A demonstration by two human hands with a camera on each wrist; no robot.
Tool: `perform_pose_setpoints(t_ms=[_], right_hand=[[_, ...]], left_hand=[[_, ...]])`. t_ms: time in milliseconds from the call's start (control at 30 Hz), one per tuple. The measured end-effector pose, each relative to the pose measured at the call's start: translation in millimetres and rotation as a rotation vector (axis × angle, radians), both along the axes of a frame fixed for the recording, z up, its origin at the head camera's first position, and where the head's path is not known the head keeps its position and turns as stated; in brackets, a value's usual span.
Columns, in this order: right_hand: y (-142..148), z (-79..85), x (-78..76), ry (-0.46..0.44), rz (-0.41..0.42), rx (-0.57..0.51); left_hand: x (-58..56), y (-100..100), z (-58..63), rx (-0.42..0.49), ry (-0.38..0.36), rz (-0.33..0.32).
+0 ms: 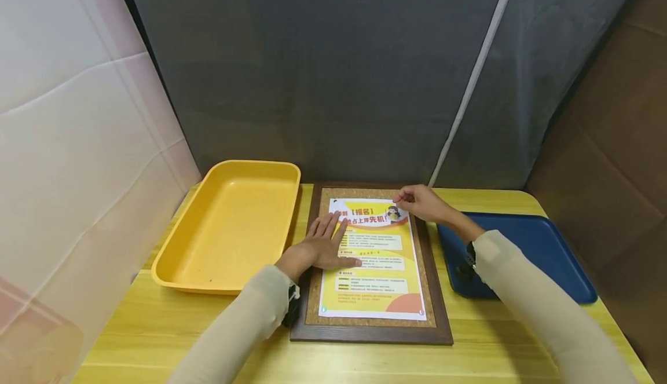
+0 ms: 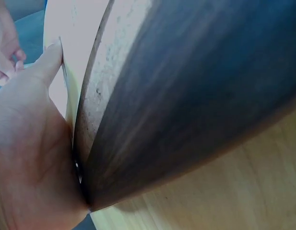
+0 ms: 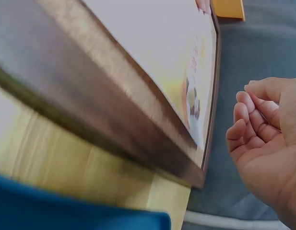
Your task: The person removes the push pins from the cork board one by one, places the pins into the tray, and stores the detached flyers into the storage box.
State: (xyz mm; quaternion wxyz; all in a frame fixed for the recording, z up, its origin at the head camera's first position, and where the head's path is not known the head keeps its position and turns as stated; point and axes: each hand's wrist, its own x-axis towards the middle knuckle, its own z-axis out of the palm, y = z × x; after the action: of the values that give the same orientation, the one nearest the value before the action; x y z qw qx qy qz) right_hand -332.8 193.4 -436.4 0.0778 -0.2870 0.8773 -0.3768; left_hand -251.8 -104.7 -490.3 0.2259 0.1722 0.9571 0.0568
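The printed sheet (image 1: 384, 263) on a wood-framed cork board (image 1: 359, 193) is partly covered by the left hand (image 1: 325, 248), laid flat, fingers spread. Near the top right corner the right hand (image 1: 423, 203) is held, fingers curled; whether anything is pinched cannot be told. A blue tray (image 1: 526, 251) is partly hidden by a sleeve (image 1: 547, 308); the wood-grained table (image 1: 130, 343) is backed by grey sheeting (image 1: 312, 83).

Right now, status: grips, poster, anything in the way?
Left grip spread on poster, covering some print. Right grip curled by its upper right corner, nothing visible held. Poster on corkboard.
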Motion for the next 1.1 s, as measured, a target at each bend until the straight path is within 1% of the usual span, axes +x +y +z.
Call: perform_pose_setpoints(t_ms=[167, 400, 467, 567, 700, 767, 867, 933, 1000, 1100], right_hand=[[-19.4, -2.1, -5.7, -0.017, -0.008, 0.013], [-45.7, -9.7, -13.7, -0.035, -0.015, -0.002], [-52.8, -11.6, -15.4, -0.040, -0.028, 0.000], [-63.7, -12.4, -16.3, -0.060, -0.046, 0.000], [-77.3, -14.3, -16.7, -0.087, -0.041, -0.004], [-84.0, -15.7, -17.1, -0.099, -0.039, -0.007], [-94.2, -18.1, -18.5, -0.102, -0.036, -0.018], [-100.6, -20.2, -20.6, -0.096, -0.041, -0.026], [-106.8, -22.0, -22.5, -0.082, -0.043, -0.030], [-114.7, -25.9, -25.6, -0.061, -0.047, -0.037]], left_hand=[[-0.7, 0.5, 0.7, -0.009, 0.010, 0.006], [-0.1, -0.5, 3.5, -0.031, 0.014, -0.008], [1.7, -1.3, 4.9, -0.029, 0.022, -0.013], [7.2, -2.4, 11.3, -0.026, 0.032, -0.018], [16.5, -3.4, 22.8, -0.026, 0.040, -0.034], [18.9, -4.4, 24.3, -0.026, 0.037, -0.043], [16.1, -6.3, 17.2, -0.024, 0.028, -0.045], [10.8, -8.5, 8.3, -0.025, 0.026, -0.045], [9.0, -9.6, 5.0, -0.033, 0.033, -0.044], [9.5, -10.3, 4.9, -0.041, 0.033, -0.043]])
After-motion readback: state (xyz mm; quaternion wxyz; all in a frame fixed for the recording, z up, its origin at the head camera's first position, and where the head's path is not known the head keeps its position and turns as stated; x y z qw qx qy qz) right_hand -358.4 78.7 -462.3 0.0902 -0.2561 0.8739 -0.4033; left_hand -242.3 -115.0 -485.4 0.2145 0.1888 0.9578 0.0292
